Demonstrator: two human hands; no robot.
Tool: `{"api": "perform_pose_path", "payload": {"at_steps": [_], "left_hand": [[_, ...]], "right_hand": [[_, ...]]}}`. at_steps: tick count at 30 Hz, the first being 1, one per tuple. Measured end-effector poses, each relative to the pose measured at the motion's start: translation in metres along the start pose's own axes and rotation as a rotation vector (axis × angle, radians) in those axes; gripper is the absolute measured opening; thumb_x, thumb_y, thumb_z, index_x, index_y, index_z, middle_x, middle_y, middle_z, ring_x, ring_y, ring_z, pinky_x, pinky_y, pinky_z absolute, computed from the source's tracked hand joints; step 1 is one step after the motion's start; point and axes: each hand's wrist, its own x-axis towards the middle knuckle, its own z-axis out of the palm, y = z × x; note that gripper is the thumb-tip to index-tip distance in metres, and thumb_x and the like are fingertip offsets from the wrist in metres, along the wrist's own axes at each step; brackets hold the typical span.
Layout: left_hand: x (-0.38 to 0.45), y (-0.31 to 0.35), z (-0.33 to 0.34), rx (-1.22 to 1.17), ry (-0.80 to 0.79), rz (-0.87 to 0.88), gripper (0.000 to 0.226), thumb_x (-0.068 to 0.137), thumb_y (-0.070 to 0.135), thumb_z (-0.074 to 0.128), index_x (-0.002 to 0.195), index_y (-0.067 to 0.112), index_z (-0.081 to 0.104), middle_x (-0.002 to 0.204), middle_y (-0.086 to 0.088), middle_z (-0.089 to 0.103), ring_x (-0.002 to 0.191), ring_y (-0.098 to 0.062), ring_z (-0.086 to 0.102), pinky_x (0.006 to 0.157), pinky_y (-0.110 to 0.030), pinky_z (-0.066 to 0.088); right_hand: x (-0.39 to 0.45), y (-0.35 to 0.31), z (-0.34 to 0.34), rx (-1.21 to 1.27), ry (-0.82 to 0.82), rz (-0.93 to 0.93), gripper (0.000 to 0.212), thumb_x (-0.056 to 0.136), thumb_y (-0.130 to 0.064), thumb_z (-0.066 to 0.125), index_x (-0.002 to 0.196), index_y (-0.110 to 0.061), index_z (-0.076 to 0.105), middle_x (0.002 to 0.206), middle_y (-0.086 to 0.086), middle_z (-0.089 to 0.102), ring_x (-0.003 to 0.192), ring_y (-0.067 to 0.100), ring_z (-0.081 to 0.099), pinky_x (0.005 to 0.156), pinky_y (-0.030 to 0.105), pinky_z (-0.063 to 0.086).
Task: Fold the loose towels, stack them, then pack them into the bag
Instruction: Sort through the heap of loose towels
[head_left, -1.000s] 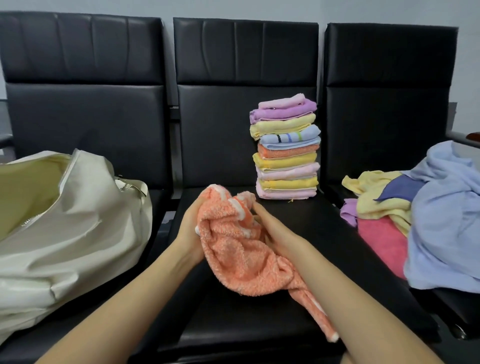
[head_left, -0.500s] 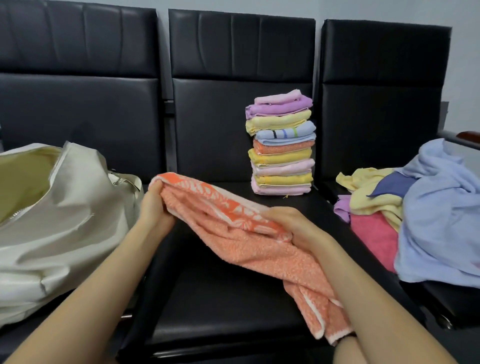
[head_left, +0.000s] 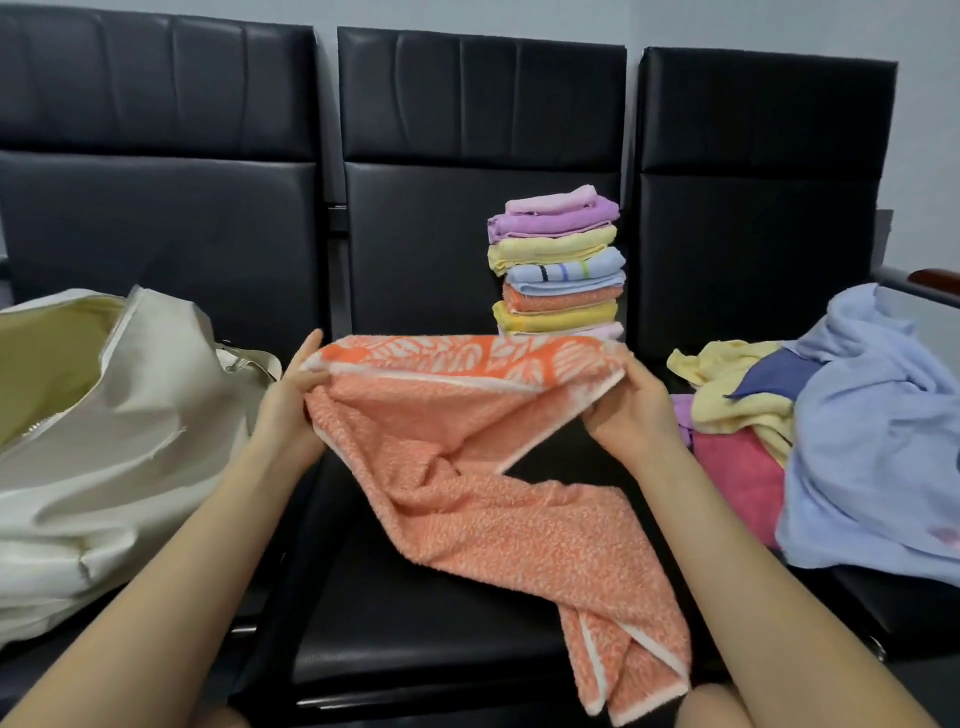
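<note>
Three black padded seats (head_left: 457, 597) in a row against a pale grey wall (head_left: 727, 21).

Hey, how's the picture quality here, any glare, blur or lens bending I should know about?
Head view: soft, even light; pale sheen on the black leather chair backs; wide-angle bending bows the chair tops; the orange leaf-patterned towel and the stack of folded pastel towels look sharp, no motion blur.
</note>
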Motion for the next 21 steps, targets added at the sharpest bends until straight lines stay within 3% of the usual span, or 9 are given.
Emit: {"api": "perform_pose_path", "payload": {"at_steps": [2,4,7,10,12,14,15,17,21], "left_hand": [[-0.001,0.003,0.012,0.06,-0.094,0.04,0.061,0.088,-0.01,0.031,0.123,0.029,0.063,0.115,-0.005,0.066,0.106,-0.024,0.066,0.094,-0.038,0.052],[0.003,0.007,0.022,0.148,-0.185,0.095,0.063,0.083,-0.012,0.027,0.113,0.024,0.069,0.11,-0.007,0.071,0.101,-0.023,0.068,0.09,-0.034,0.052],[0.023,0.008,0.026,0.305,-0.263,0.146,0.056,0.077,-0.002,0.037,0.129,0.008,0.054,0.126,-0.023,0.059,0.114,-0.035,0.057,0.1,-0.045,0.041],[0.059,-0.008,0.014,0.474,-0.034,0.126,0.058,0.078,0.01,0.05,0.136,0.018,0.054,0.136,-0.014,0.056,0.119,-0.026,0.057,0.104,-0.039,0.042],[0.073,-0.031,0.002,0.707,0.107,0.1,0.062,0.087,0.014,0.051,0.147,0.023,0.039,0.146,-0.006,0.047,0.13,-0.024,0.048,0.109,-0.037,0.038],[0.077,-0.056,-0.012,1.008,0.187,-0.006,0.069,0.093,0.023,0.055,0.153,0.018,0.022,0.151,-0.012,0.036,0.137,-0.03,0.037,0.111,-0.04,0.033],[0.074,-0.064,-0.016,1.107,0.245,-0.047,0.072,0.093,0.029,0.058,0.153,0.015,0.021,0.151,-0.017,0.034,0.137,-0.035,0.034,0.11,-0.043,0.031],[0.066,-0.071,-0.02,1.146,0.348,-0.016,0.074,0.09,0.036,0.06,0.151,0.012,0.025,0.148,-0.023,0.036,0.135,-0.04,0.032,0.109,-0.045,0.029],[0.035,-0.068,-0.014,1.239,0.387,0.027,0.075,0.085,0.044,0.058,0.149,0.017,0.03,0.143,-0.024,0.04,0.134,-0.041,0.032,0.108,-0.044,0.028]], "right_hand": [[0.008,-0.01,0.013,-0.029,0.08,-0.02,0.037,0.102,-0.024,0.045,0.091,-0.007,0.076,0.105,0.018,0.071,0.097,0.031,0.068,0.092,0.045,0.052],[0.023,-0.019,0.026,-0.142,0.2,-0.032,0.028,0.1,-0.022,0.051,0.092,-0.007,0.073,0.099,0.018,0.071,0.095,0.032,0.067,0.084,0.047,0.053],[0.054,-0.035,0.035,-0.309,0.359,-0.025,0.013,0.094,-0.018,0.06,0.092,-0.008,0.069,0.087,0.015,0.072,0.086,0.03,0.068,0.068,0.042,0.055],[0.089,-0.034,0.026,-0.526,0.354,-0.098,0.017,0.09,-0.011,0.06,0.102,-0.018,0.07,0.101,0.01,0.071,0.091,0.026,0.069,0.067,0.035,0.056],[0.105,-0.016,0.01,-0.814,0.332,-0.019,0.031,0.085,-0.02,0.059,0.115,-0.024,0.063,0.111,0.006,0.068,0.096,0.027,0.067,0.07,0.038,0.058],[0.108,0.009,-0.005,-1.034,0.354,0.047,0.043,0.084,-0.026,0.055,0.126,-0.019,0.055,0.12,0.006,0.061,0.104,0.028,0.06,0.083,0.045,0.055],[0.1,0.019,-0.006,-1.135,0.353,0.047,0.037,0.089,-0.024,0.051,0.124,-0.016,0.054,0.115,0.005,0.059,0.105,0.027,0.056,0.091,0.046,0.051],[0.084,0.035,-0.013,-1.27,0.325,0.067,0.023,0.095,-0.021,0.049,0.116,-0.016,0.056,0.096,0.003,0.056,0.101,0.026,0.054,0.097,0.046,0.047],[0.047,0.048,-0.033,-1.366,0.305,0.095,0.031,0.092,-0.026,0.054,0.119,-0.014,0.061,0.112,0.007,0.064,0.103,0.026,0.061,0.096,0.045,0.05]]}}
